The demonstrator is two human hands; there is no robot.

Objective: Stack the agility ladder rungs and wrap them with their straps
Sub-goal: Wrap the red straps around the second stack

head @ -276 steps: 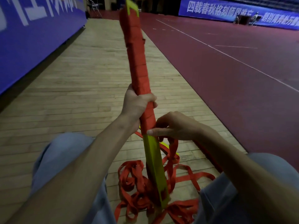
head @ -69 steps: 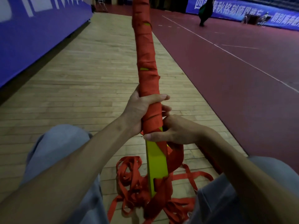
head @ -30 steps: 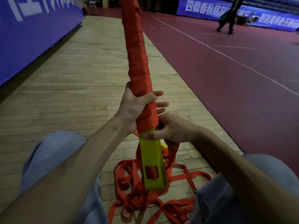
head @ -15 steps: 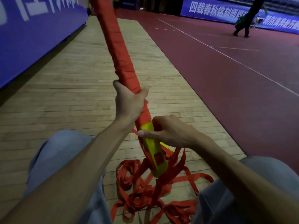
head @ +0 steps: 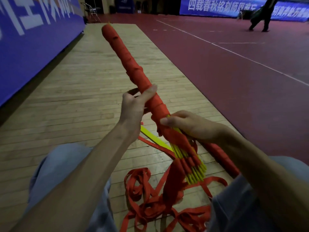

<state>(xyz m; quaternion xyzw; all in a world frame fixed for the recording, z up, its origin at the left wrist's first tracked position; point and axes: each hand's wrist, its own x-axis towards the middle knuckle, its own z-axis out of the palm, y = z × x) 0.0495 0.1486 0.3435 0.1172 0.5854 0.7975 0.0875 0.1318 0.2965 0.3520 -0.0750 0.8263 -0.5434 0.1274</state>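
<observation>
The stack of yellow ladder rungs [head: 192,166] is tilted, its far end up and to the left, and most of its length is bound in red strap [head: 128,64]. My left hand [head: 133,108] grips the wrapped part near the middle, thumb along the bundle. My right hand [head: 189,124] grips the bundle just below the last turn of strap, where the yellow edges show. Loose red strap [head: 150,203] lies in a tangled pile on the floor between my knees. A single yellow rung [head: 155,138] lies flat under the bundle.
I sit on a wooden floor strip [head: 83,91] beside a dark red court [head: 242,81]. A blue banner wall [head: 33,34] runs along the left. A second red wrapped bundle [head: 222,158] lies by my right knee. A person [head: 260,15] walks at the far right.
The bundle has tipped lower and turned, so the rungs' thin edges now face me. My right hand has slid onto the bundle below the wrap. The distant person has walked further right.
</observation>
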